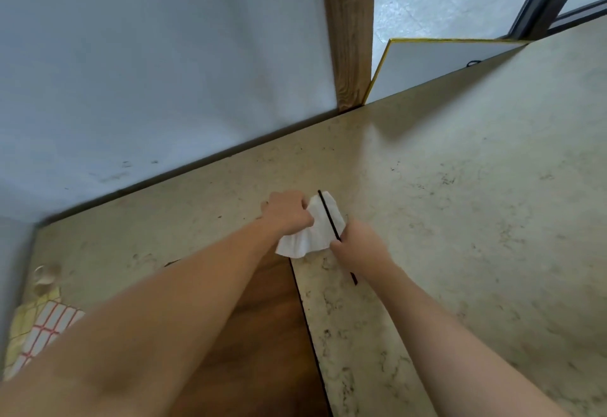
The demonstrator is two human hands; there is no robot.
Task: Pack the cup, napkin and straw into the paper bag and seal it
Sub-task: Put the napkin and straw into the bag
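Observation:
A white napkin (312, 232) is bunched above the stone-patterned counter (460, 203) near its middle. My left hand (287, 214) grips the napkin's left side with curled fingers. A thin black straw (328, 216) lies across the napkin and runs down through my right hand (359, 246), which holds it; the straw's lower end pokes out below the wrist. Neither the cup nor the paper bag is in view.
A grey wall (147, 72) and a wooden post (349, 32) stand behind the counter. A gold-edged white board (437, 62) leans at the back right. At the far left lie a sheet of red-lined labels (46, 328) and a small clear object (46, 277). A brown wooden surface (259, 334) lies under my left forearm.

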